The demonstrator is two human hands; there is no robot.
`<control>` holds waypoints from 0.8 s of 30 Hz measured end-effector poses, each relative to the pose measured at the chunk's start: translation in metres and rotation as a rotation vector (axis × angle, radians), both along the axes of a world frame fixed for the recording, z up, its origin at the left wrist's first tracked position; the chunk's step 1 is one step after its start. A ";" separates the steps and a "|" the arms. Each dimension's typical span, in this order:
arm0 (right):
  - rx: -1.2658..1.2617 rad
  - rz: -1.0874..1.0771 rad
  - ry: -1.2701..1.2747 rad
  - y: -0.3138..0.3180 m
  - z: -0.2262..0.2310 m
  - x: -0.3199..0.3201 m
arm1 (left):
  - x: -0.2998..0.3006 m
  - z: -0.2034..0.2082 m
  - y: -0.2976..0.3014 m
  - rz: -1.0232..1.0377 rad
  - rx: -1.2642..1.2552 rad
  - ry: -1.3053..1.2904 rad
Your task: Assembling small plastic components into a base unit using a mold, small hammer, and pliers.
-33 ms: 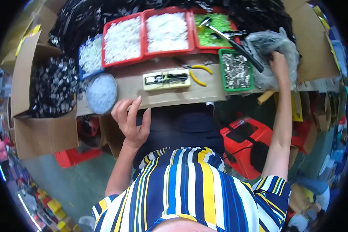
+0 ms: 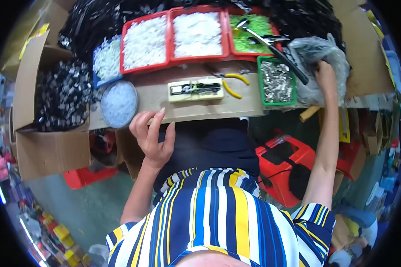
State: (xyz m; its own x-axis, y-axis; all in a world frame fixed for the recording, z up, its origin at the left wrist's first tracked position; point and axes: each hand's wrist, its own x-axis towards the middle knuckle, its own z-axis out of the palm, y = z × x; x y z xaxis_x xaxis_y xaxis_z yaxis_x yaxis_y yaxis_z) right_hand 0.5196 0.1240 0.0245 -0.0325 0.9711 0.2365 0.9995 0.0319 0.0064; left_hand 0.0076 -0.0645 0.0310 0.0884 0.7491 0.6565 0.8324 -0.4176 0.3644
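Note:
My left hand [image 2: 152, 140] is held at the bench's front edge, fingers apart and a little bent, with nothing in it. Close to it stands a round tub of small clear pieces [image 2: 119, 104]. My right hand [image 2: 326, 76] reaches into the mouth of a clear plastic bag [image 2: 305, 86] at the right; its fingertips are hidden there. Between the hands lies a cream block fixture [image 2: 196, 90] holding a dark slim part. Behind its right end are yellow-handled pliers [image 2: 234, 84]. A hammer [image 2: 272, 48] with a dark handle rests across a green tray of metal pieces [image 2: 277, 82].
Red trays hold white pieces [image 2: 145, 42], more white pieces [image 2: 197, 34] and green pieces [image 2: 249, 33]. A blue tray [image 2: 107, 62] stands left of them. Black parts [image 2: 120, 18] are heaped behind. A cardboard box [image 2: 53, 151] flanks the left; a red stool [image 2: 280, 169] is below right.
The bench and its trays sit slightly further right in the picture. My left hand stays spread near the edge, and my right hand stays at the plastic bag.

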 end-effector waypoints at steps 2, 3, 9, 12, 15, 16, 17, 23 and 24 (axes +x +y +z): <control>0.005 -0.014 -0.011 0.001 0.001 -0.004 | -0.004 -0.001 0.003 0.012 -0.018 -0.001; -0.012 0.000 -0.001 0.003 -0.005 -0.001 | -0.007 -0.001 0.004 0.008 -0.025 0.001; 0.009 0.141 0.290 0.000 -0.020 0.034 | -0.017 0.006 0.011 0.059 -0.009 0.009; -0.109 0.019 0.632 -0.013 -0.008 0.051 | -0.029 0.006 0.020 0.092 -0.010 -0.063; -0.133 -0.014 0.990 -0.017 0.001 0.032 | -0.053 0.012 0.030 0.170 -0.019 -0.067; -0.113 -0.034 1.209 -0.016 -0.006 0.037 | -0.065 0.012 0.037 0.193 -0.022 -0.059; -0.096 -0.056 1.434 -0.012 -0.015 0.037 | -0.076 0.014 0.044 0.226 -0.023 -0.040; -0.082 -0.036 1.513 -0.015 -0.007 0.032 | -0.145 0.026 0.105 0.303 -0.051 -0.053; -0.066 0.026 1.521 -0.016 -0.005 0.031 | -0.152 0.027 0.116 0.295 -0.052 -0.019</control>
State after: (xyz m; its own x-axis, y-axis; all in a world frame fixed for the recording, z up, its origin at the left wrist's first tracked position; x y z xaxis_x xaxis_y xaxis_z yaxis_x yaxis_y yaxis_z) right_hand 0.5505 0.1076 0.0194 0.1771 0.9840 0.0176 0.0540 0.0081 -0.9985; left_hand -0.1447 0.0515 0.0578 -0.1502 0.7734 0.6158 0.9078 -0.1389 0.3958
